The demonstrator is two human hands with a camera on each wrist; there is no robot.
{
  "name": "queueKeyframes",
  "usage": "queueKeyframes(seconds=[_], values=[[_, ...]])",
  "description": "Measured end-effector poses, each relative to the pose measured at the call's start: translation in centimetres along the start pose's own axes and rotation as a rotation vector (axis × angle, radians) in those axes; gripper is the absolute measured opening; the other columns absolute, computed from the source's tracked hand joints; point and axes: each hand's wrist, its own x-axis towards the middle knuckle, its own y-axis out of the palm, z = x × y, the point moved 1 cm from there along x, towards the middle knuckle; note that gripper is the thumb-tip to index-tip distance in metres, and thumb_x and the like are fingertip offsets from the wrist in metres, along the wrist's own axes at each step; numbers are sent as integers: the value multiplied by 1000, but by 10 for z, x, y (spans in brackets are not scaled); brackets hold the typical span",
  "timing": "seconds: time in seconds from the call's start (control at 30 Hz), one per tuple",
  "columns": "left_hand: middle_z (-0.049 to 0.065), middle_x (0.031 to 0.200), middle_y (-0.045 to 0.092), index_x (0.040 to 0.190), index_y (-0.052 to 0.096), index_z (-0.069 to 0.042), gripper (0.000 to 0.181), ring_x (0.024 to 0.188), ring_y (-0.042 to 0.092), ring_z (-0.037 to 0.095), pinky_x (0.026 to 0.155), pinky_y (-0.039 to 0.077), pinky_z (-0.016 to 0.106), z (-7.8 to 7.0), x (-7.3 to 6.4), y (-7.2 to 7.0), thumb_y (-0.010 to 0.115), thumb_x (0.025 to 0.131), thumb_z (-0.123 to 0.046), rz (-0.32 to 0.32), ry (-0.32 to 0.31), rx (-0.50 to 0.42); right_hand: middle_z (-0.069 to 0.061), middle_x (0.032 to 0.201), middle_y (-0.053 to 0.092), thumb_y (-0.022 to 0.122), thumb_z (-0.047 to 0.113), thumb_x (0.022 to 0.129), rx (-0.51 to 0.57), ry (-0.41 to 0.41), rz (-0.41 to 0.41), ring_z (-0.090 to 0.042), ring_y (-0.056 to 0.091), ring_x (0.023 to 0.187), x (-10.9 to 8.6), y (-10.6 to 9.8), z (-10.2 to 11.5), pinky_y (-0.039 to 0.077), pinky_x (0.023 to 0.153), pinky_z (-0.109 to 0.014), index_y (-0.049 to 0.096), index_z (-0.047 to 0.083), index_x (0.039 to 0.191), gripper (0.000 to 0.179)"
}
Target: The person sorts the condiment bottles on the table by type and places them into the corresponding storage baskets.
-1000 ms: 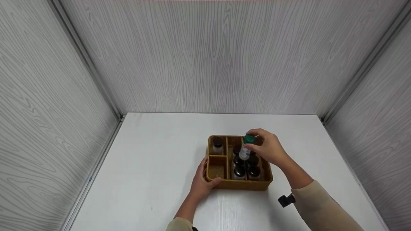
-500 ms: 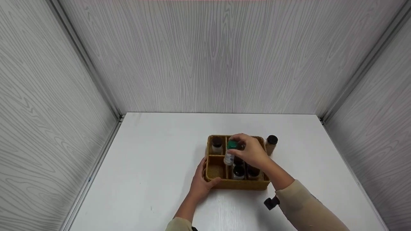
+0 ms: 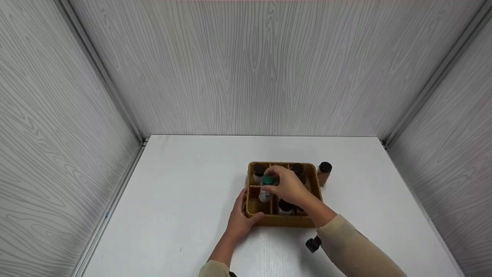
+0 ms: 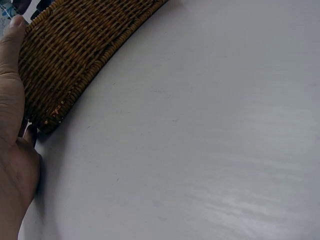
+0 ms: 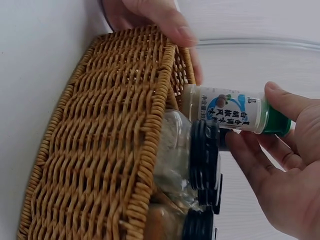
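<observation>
A brown wicker basket (image 3: 292, 221) with dividers stands on the white table, holding several black-lidded jars. My left hand (image 3: 240, 223) grips its near left corner, thumb on the front wall and fingers along the left side. My right hand (image 3: 288, 186) pinches a green-capped spice bottle (image 5: 225, 110) by its cap. In the head view the bottle is upright over the front left compartment; its base is at the basket's rim in the right wrist view. A black-lidded glass jar (image 5: 187, 152) stands beside it in the neighbouring compartment. Part of the basket is hidden under my right hand.
Outside the basket, close to its right side, a black-lidded spice jar (image 3: 324, 173) stands on the white table (image 3: 184, 192). Another jar (image 3: 259, 172) sits in the back left compartment. Grey wood-grain panels (image 3: 253, 69) enclose the table at the back and sides.
My right hand has carried the green-capped bottle leftward across the basket to the front left compartment. The jar outside the basket has come into sight from behind the hand. My left hand stays put.
</observation>
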Motion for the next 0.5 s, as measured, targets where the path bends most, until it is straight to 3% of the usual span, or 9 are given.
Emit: queueKeyframes(seconds=[0.5], values=[[6, 179, 30, 174, 19, -34, 108, 161, 39, 34, 127, 40, 57, 3, 1, -1, 87, 91, -49, -15, -5, 46, -6, 124, 71, 89, 20, 93, -148, -51, 41, -21, 69, 108, 7, 19, -4, 61, 91, -42, 69, 12, 126, 40]])
